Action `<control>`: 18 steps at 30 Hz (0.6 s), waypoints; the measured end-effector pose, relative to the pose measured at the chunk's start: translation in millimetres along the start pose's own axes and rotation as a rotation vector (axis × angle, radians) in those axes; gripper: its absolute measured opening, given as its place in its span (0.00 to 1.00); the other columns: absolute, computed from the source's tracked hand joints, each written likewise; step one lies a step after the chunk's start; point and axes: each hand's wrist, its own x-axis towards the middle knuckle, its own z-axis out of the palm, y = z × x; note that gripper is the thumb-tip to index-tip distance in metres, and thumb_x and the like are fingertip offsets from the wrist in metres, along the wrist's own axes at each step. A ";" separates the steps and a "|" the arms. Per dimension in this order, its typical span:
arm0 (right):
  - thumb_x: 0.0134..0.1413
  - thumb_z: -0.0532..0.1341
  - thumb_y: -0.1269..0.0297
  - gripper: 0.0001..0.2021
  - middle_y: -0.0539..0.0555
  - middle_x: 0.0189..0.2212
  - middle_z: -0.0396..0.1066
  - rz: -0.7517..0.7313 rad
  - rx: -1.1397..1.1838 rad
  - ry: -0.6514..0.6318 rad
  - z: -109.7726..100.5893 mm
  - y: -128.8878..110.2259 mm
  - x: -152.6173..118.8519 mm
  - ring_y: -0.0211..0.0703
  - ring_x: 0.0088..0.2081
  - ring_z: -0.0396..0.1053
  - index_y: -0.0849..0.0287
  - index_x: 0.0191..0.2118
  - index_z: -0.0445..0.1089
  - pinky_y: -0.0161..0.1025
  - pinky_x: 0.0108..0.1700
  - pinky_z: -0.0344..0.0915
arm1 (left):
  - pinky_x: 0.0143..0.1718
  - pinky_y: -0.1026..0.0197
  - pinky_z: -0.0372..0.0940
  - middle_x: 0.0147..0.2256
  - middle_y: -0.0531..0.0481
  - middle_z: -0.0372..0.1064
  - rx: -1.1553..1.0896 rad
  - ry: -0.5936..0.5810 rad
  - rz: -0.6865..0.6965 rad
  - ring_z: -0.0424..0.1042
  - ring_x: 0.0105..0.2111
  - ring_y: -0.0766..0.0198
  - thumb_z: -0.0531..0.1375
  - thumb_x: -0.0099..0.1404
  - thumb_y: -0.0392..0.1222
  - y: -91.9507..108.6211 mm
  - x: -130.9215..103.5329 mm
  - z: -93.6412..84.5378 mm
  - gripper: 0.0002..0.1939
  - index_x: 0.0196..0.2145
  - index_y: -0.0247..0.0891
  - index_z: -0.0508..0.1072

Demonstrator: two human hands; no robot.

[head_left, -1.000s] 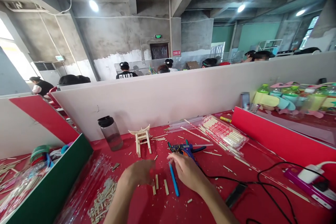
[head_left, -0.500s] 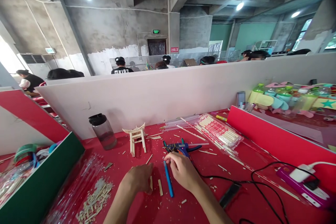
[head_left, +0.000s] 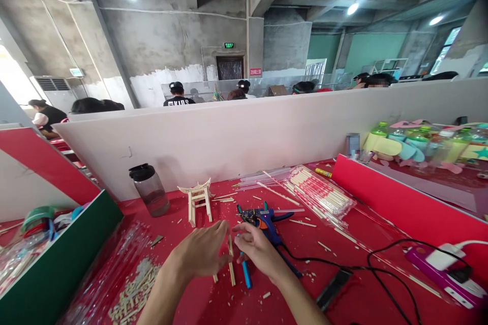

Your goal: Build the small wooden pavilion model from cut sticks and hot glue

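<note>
My left hand (head_left: pixel 202 251) hovers low over the red tabletop, thumb and fingers apart, with nothing visible gripped. Opposite it, my right hand (head_left: pixel 259 251) is curved, its thumb apart from its fingers, partly covering a blue pen (head_left: pixel 247 275). Short pale wooden sticks (head_left: pixel 232 271) lie upright in view between the hands; another stick end (head_left: pixel 215 278) shows below my left hand. Whether a fingertip touches the sticks is unclear. Behind my right hand lies a blue glue gun (head_left: pixel 263 217). A small stick-built frame with a curved roof (head_left: pixel 198 198) stands beyond my left hand.
A dark-lidded bottle (head_left: pixel 149 190) stands at the left, behind a pile of stick offcuts (head_left: pixel 135 289). Bagged sticks (head_left: pixel 320 190) lie back right. Black cables run to a purple power strip (head_left: pixel 446 277). A white partition (head_left: pixel 229 137) closes the back; people sit beyond.
My left hand has lifted and opened from the sticks on the table. My right hand has turned toward it, and the two hands are closer together.
</note>
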 end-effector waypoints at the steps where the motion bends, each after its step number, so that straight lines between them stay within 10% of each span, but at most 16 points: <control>1: 0.53 0.65 0.55 0.17 0.50 0.29 0.72 0.037 0.094 -0.021 1.7 0.1 -0.3 0.41 0.30 0.72 0.58 0.45 0.68 0.38 0.33 0.69 | 0.44 0.52 0.68 0.49 0.38 0.72 0.012 0.024 0.017 0.75 0.46 0.46 0.58 0.64 0.45 1.7 -1.2 -2.5 0.18 0.50 0.38 0.66; 18: 0.41 0.76 0.57 0.17 0.49 0.25 0.70 0.092 0.461 -0.079 -0.8 8.8 1.9 0.30 0.24 0.65 0.61 0.35 0.77 0.28 0.25 0.59 | 0.42 0.55 0.65 0.51 0.43 0.69 -0.147 0.110 0.154 0.73 0.45 0.50 0.61 0.65 0.53 -3.8 -1.6 -8.7 0.24 0.55 0.42 0.65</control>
